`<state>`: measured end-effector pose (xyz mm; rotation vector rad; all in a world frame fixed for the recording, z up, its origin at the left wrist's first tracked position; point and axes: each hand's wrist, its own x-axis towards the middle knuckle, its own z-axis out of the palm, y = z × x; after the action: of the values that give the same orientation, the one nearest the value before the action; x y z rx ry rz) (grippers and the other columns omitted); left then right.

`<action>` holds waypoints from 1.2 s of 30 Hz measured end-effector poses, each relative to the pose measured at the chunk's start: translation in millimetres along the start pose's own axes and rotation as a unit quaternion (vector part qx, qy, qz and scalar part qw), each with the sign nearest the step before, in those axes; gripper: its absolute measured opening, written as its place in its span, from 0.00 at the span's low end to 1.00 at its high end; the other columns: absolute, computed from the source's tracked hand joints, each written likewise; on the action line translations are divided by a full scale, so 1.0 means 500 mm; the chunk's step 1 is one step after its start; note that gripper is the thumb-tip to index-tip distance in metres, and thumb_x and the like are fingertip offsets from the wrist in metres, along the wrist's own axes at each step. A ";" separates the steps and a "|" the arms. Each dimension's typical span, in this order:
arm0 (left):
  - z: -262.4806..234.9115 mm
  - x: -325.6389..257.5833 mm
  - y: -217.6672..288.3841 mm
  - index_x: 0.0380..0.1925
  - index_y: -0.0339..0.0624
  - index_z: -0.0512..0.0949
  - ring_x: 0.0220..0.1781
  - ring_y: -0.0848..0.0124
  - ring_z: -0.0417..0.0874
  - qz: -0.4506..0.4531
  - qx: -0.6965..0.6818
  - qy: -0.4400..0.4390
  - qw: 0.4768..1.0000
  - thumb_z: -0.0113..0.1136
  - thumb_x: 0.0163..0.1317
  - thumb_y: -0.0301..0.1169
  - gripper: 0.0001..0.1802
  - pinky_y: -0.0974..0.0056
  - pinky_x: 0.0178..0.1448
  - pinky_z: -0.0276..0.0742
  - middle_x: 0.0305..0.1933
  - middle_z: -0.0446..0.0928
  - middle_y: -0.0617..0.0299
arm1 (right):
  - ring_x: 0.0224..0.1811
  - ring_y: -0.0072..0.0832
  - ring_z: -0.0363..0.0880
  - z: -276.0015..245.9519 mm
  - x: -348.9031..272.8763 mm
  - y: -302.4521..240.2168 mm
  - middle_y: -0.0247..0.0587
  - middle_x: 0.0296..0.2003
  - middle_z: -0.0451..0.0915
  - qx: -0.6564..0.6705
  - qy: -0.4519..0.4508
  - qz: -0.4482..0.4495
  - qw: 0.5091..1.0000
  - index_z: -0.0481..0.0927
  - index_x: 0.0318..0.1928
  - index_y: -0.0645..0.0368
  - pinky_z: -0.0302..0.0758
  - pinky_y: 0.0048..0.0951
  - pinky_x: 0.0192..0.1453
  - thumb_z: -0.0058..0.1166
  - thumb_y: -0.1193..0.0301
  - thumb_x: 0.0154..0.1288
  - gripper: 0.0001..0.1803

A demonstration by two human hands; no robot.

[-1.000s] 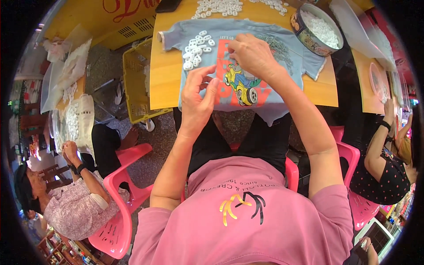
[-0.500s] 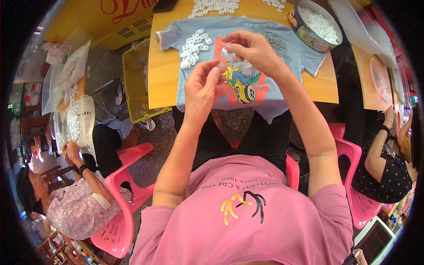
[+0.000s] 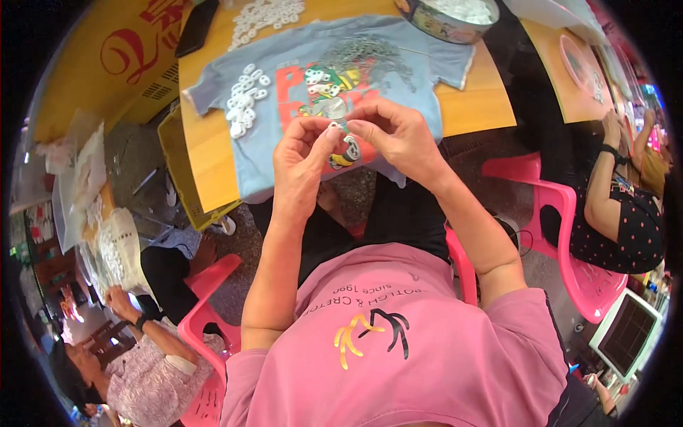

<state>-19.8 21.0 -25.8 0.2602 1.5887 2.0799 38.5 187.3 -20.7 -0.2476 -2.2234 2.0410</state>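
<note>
Both my hands meet over the near part of a grey-blue printed T-shirt (image 3: 249, 160) spread on the table. My left hand (image 3: 302, 167) pinches a small white plastic piece (image 3: 334, 126) between thumb and fingertips. Right beside it, my right hand (image 3: 402, 146) is closed in a pinch, thumb against forefinger; what it grips is too small to make out. A heap of white oval pieces with holes (image 3: 245, 101) lies on the shirt's left side. Farther back on the cloth is a tangle of thin grey metal pieces (image 3: 366, 57). Several white pieces (image 3: 324, 87) sit in front of it.
A round tin (image 3: 445, 30) full of white pieces stands at the back right. More white pieces (image 3: 267, 20) and a black phone (image 3: 197, 28) lie at the back left of the wooden table (image 3: 484, 99). A yellow crate (image 3: 174, 153) stands left; people sit on pink chairs either side.
My right hand has come down to my left, so the fingertips now meet. The whole view has swung, shifting the table leftward in it.
</note>
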 end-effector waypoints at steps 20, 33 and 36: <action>-0.005 0.010 -0.030 0.43 0.37 0.73 0.39 0.75 0.83 -0.026 -0.001 -0.048 0.999 0.58 0.68 0.27 0.08 0.70 0.46 0.79 0.38 0.80 0.61 | 0.37 0.38 0.80 -0.131 0.086 0.034 0.38 0.32 0.79 -0.511 0.115 -0.190 0.830 0.83 0.34 0.56 0.75 0.36 0.41 0.60 0.67 0.60 0.07; -0.003 0.005 -0.027 0.43 0.36 0.74 0.40 0.77 0.82 -0.013 0.013 -0.054 0.998 0.57 0.68 0.27 0.07 0.70 0.46 0.79 0.39 0.80 0.62 | 0.39 0.38 0.80 -0.100 0.094 0.013 0.38 0.31 0.79 -0.554 0.110 -0.115 0.817 0.83 0.33 0.56 0.75 0.39 0.42 0.57 0.65 0.58 0.08; -0.002 0.006 -0.024 0.43 0.36 0.74 0.40 0.76 0.82 -0.019 0.018 -0.050 0.998 0.58 0.68 0.27 0.08 0.70 0.46 0.79 0.38 0.80 0.61 | 0.38 0.39 0.81 -0.098 0.102 0.013 0.40 0.31 0.80 -0.583 0.108 -0.114 0.797 0.83 0.33 0.56 0.75 0.39 0.42 0.56 0.65 0.57 0.09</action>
<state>-19.5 23.8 -37.8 0.3389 1.5620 1.9791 -1.6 245.8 -23.9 -0.2499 -2.8103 0.2696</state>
